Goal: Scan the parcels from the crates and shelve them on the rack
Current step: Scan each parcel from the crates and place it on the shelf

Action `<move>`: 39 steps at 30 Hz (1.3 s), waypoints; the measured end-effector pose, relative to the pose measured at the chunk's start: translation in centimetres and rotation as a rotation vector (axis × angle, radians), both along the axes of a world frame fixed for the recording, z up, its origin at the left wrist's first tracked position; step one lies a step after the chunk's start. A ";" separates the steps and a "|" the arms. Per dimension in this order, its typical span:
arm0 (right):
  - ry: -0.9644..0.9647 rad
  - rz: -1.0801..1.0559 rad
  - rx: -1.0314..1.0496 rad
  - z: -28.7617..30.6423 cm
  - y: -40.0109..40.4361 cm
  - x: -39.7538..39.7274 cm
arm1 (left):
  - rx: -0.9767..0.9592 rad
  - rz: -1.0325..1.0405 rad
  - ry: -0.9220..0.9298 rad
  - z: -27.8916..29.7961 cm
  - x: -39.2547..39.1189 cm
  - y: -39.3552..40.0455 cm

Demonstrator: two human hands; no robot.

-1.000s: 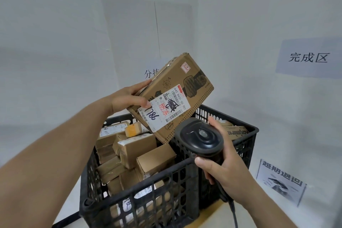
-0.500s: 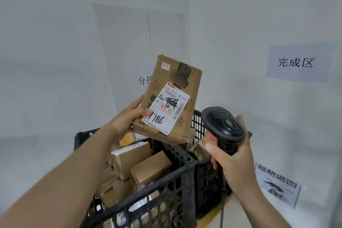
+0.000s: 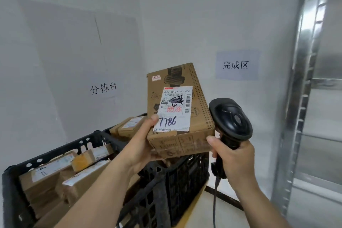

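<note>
- My left hand holds the brown cardboard parcel with the white shipping label at the centre of the frame, thumb pressed on the label's lower left corner and fingers curled under the box.
- My right hand is wrapped round the handle of the black corded handheld scanner, just right of the parcel; its head sits beside the box, not facing the label.
- To scan well, I judge I should swing the scanner head towards the barcodes at the label's top and right edge, and keep my thumb off them.
- The label is tilted back a little; I would hold it flat to the beam and steady.
- More brown parcels lie in the black plastic crates at the lower left.
- The grey metal rack stands at the right edge, near enough for shelving next.
</note>
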State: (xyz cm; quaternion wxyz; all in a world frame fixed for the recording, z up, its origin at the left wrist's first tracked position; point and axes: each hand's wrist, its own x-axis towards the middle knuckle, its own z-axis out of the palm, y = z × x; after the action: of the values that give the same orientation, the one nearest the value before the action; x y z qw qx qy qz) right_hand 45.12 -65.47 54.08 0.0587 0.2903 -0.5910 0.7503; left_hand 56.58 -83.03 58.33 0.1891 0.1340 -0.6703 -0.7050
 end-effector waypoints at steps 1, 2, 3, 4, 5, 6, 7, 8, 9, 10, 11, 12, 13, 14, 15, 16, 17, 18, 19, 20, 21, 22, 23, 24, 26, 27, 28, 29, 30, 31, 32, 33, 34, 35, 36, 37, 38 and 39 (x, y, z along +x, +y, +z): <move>-0.013 -0.049 -0.007 0.1 0.7 -0.2 | -0.038 -0.044 -0.008 0.0 -0.6 0.5; -0.023 -0.096 -0.012 0.2 1.6 -0.4 | -0.082 -0.084 -0.021 0.0 -1.2 1.0; -0.030 -0.134 -0.020 0.2 2.5 -0.5 | -0.124 -0.129 -0.034 -0.2 -1.9 1.5; -0.036 -0.170 -0.027 0.3 3.5 -0.7 | -0.163 -0.174 -0.037 -0.3 -2.6 2.1; -0.042 -0.208 -0.033 0.3 4.6 -0.8 | -0.201 -0.218 -0.020 -0.5 -3.3 2.8; -0.051 -0.254 -0.040 0.4 5.7 -0.9 | -0.237 -0.258 0.006 -0.6 -4.0 3.6; -0.063 -0.301 -0.055 0.4 6.9 -0.9 | -0.281 -0.285 0.020 -0.9 -4.8 4.5; -0.075 -0.347 -0.080 0.4 8.2 -1.0 | -0.346 -0.309 0.023 -0.9 -5.4 5.8; -0.082 -0.387 -0.105 0.5 9.5 -0.9 | -0.421 -0.326 0.032 -0.9 -5.8 7.1; -0.082 -0.421 -0.120 0.6 10.7 -0.9 | -0.501 -0.332 0.054 -0.9 -6.2 8.3; -0.074 -0.447 -0.123 0.7 12.0 -0.8 | -0.552 -0.329 0.065 -0.9 -6.6 9.4; -0.064 -0.466 -0.121 0.8 13.2 -0.6 | -0.565 -0.336 0.081 -0.8 -6.9 10.5; -0.057 -0.481 -0.119 0.9 14.5 -0.4 | -0.548 -0.363 0.105 -1.1 -7.5 11.4; -0.052 -0.494 -0.123 1.0 15.7 -0.1 | -0.537 -0.388 0.119 -1.3 -8.1 12.2; -0.049 -0.510 -0.131 1.1 17.0 0.3 | -0.540 -0.406 0.131 -1.5 -8.5 13.1; -0.044 -0.526 -0.140 1.3 18.3 0.6 | -0.555 -0.422 0.146 -1.6 -9.0 14.0; -0.040 -0.540 -0.148 1.5 19.7 0.9 | -0.562 -0.439 0.162 -1.6 -9.3 15.2; -0.038 -0.554 -0.154 1.5 21.1 1.3 | -0.565 -0.454 0.174 -1.6 -9.5 16.7; -0.036 -0.569 -0.159 1.6 22.6 1.6 | -0.565 -0.470 0.187 -1.6 -9.8 18.2; -0.031 -0.582 -0.162 1.7 24.2 2.0 | -0.572 -0.490 0.197 -1.5 -9.9 19.8; -0.026 -0.593 -0.164 1.7 26.0 2.4 | -0.582 -0.508 0.206 -1.3 -10.0 21.6; -0.021 -0.607 -0.167 1.7 27.8 2.8 | -0.590 -0.522 0.210 -1.3 -10.1 23.5; -0.017 -0.626 -0.167 1.8 29.7 3.2 | -0.593 -0.539 0.215 -1.3 -10.3 25.4; -0.013 -0.652 -0.166 1.8 31.6 3.7 | -0.594 -0.556 0.222 -1.3 -10.5 27.5; -0.009 -0.713 -0.167 1.8 35.5 4.6 | -0.587 -0.594 0.240 -1.5 -10.6 31.7; -0.002 -0.736 -0.170 1.9 37.5 5.0 | -0.579 -0.615 0.251 -1.6 -10.7 33.9; 0.008 -0.753 -0.168 1.9 39.5 5.3 | -0.570 -0.635 0.261 -1.7 -10.7 36.0; 0.019 -0.769 -0.160 1.9 41.5 5.7 | -0.560 -0.654 0.269 -1.8 -10.8 38.1; 0.028 -0.786 -0.149 2.0 43.4 6.1 | -0.552 -0.670 0.279 -1.9 -10.9 40.0; 0.039 -0.804 -0.140 2.1 45.2 6.4 | -0.549 -0.682 0.291 -1.9 -11.0 41.8; 0.052 -0.821 -0.132 2.2 47.0 6.7 | -0.547 -0.695 0.306 -1.9 -11.1 43.6; 0.062 -0.838 -0.125 2.4 48.7 7.0 | -0.542 -0.711 0.323 -1.8 -11.2 45.4; 0.071 -0.856 -0.116 2.6 50.2 7.2 | -0.534 -0.728 0.340 -1.8 -11.4 47.0; 0.077 -0.874 -0.108 2.7 51.6 7.3 | -0.524 -0.744 0.355 -1.8 -11.6 48.5; 0.080 -0.891 -0.104 2.8 53.0 7.4 | -0.515 -0.758 0.365 -1.7 -11.8 50.0; 0.083 -0.905 -0.106 3.0 54.2 7.5 | -0.508 -0.771 0.371 -1.6 -12.0 51.3; 0.086 -0.917 -0.110 3.1 55.3 7.5 | -0.502 -0.784 0.376 -1.5 -12.1 52.5; 0.089 -0.927 -0.110 3.2 56.3 7.4 | -0.499 -0.796 0.381 -1.4 -12.3 53.6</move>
State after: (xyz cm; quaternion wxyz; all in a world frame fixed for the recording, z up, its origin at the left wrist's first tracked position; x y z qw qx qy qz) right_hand 52.54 -9.14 57.32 0.4285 0.0241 -0.6145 0.6620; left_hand 44.24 -29.48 56.96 0.0510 -0.3119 -0.7710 -0.5528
